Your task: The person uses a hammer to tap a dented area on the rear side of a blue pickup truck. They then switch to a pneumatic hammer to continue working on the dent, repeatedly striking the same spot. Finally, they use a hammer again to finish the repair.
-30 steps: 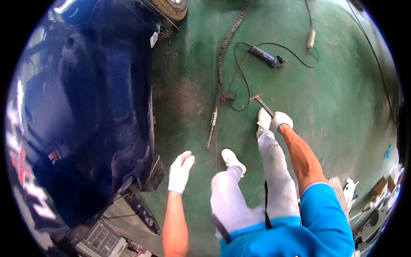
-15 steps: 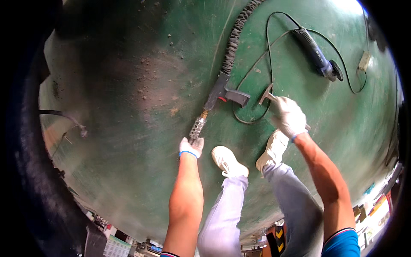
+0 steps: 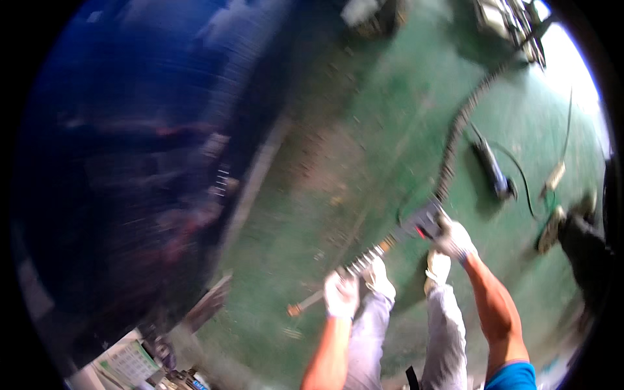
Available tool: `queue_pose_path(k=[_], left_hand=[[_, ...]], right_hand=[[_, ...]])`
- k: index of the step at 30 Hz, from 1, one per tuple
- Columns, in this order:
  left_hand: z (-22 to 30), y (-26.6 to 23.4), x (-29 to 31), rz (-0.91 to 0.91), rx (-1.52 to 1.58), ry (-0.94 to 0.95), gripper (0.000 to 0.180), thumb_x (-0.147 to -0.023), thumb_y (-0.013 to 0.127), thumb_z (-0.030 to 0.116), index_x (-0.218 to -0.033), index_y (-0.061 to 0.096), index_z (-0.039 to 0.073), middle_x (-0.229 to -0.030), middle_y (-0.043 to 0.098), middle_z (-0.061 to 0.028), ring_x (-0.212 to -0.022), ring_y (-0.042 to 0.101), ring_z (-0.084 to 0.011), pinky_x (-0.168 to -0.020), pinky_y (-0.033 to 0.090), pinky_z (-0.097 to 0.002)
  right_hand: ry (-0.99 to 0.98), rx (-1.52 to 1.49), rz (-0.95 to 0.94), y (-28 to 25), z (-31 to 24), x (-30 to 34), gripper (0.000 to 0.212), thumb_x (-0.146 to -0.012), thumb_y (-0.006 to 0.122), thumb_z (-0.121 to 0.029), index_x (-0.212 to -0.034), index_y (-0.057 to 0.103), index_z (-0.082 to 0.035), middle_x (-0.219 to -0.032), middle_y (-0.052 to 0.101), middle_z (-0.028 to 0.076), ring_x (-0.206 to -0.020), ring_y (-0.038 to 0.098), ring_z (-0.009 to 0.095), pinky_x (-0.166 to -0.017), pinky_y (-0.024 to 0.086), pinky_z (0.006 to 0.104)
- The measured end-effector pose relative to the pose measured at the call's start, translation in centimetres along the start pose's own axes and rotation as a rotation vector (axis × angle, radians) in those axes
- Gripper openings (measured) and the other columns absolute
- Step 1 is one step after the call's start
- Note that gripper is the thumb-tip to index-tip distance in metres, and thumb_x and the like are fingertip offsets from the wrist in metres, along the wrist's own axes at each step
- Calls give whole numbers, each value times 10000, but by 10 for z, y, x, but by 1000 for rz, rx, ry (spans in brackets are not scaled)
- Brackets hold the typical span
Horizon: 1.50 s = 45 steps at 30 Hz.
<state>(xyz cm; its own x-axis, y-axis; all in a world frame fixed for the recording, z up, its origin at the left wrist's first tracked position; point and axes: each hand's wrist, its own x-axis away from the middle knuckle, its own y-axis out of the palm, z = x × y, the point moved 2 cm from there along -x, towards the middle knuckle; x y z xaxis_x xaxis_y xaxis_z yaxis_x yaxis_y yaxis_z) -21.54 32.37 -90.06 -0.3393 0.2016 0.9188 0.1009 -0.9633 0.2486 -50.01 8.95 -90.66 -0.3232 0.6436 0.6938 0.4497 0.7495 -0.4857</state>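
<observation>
A grey pistol-grip gun (image 3: 416, 221) with a red trigger is held slantwise between my hands, above the green floor. Its ribbed metal barrel (image 3: 365, 262) runs down to the left and ends in a thin tube with a copper-coloured tip (image 3: 294, 310). My left hand (image 3: 341, 294), in a white glove, is closed around the barrel's lower part. The gloved right hand (image 3: 453, 238) wraps the grip near the trigger. From the gun's rear a dark sleeved hose (image 3: 453, 143) leads up and away. Motion smears the picture somewhat.
A large dark blue body (image 3: 143, 143) fills the left side. To the right an angle grinder (image 3: 493, 170) lies on the floor with its cord and a pale socket block (image 3: 555, 177). Another person's dark trouser leg (image 3: 584, 240) stands at far right. Equipment (image 3: 510, 23) is beyond the hose.
The gun has come up off the floor. My right hand, which held a hammer, now grips the gun's handle; I cannot make out the hammer. The view has swung left, showing the blue body.
</observation>
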Motion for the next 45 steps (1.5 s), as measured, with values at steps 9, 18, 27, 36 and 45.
queue_pose_path(k=[9,18,27,36,45], left_hand=[[44,90,499,-1058,-373,96,262,-1072,498,291,-918,579,96,-1129,638,-146,-1098,602,-295,-947,475,-514],[69,336,671,-1417,-276,264,591,-1125,321,437,-617,369,138,-546,429,-56,-522,506,-228,-947,525,-512],[102,396,700,-1366,-149,-57,655,-1122,296,508,-578,334,146,-498,332,-24,-429,351,-181,-829,589,-457],[143,421,679,-1403,-155,-160,624,-1089,404,549,-622,382,135,-529,369,-41,-450,393,-200,-773,561,-453],[147,427,675,-1409,-205,-218,604,-1118,345,492,-637,374,127,-559,368,-58,-486,390,-214,-837,561,-483]], right_hand=[[167,-1274,-446,-239,-38,453,747,-779,867,-261,-1384,545,38,-1287,644,133,-1169,588,246,-1038,433,409],[-506,-1592,-472,-301,-105,481,573,-710,802,-294,-1096,646,100,-721,664,229,-573,634,348,-548,528,450],[-752,-1606,119,-305,-188,563,1048,-668,919,-119,-1472,271,58,-776,690,187,-482,631,277,-419,534,372],[-773,-1545,295,-296,-244,574,1119,-676,925,-148,-1518,214,40,-798,696,191,-440,585,244,-387,498,353],[-778,-1520,312,-298,-232,574,1117,-682,917,-141,-1521,199,31,-777,685,170,-438,575,232,-376,469,342]])
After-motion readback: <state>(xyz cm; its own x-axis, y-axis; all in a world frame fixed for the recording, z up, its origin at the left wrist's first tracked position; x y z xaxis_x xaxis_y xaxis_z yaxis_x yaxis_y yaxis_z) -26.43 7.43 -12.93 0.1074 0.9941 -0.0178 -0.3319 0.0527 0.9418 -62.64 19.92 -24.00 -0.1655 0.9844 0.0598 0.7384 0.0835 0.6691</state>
